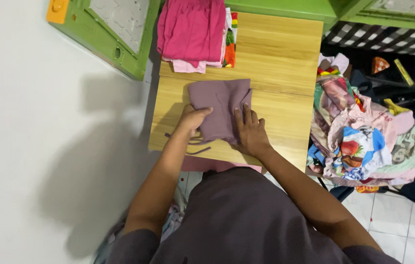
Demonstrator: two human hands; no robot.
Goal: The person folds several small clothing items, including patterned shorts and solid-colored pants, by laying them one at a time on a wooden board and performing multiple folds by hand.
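Your left hand (193,120) lies flat on the near left edge of the folded mauve garment (220,108), fingers spread and gripping nothing; your right hand (250,131) presses flat on its near right edge, likewise open. The two hands are apart, with the cloth between them. The garment sits mid-tabletop (281,63), its drawstrings (195,145) trailing toward you. Beyond it, at the far left corner, a stack of folded pink clothes (193,32) (a patterned piece peeks out beside it) lies well apart. To your right, off the tabletop, a loose heap of mixed clothes (369,142) crowds the edge. A green-framed door (114,34) stands at the far left.
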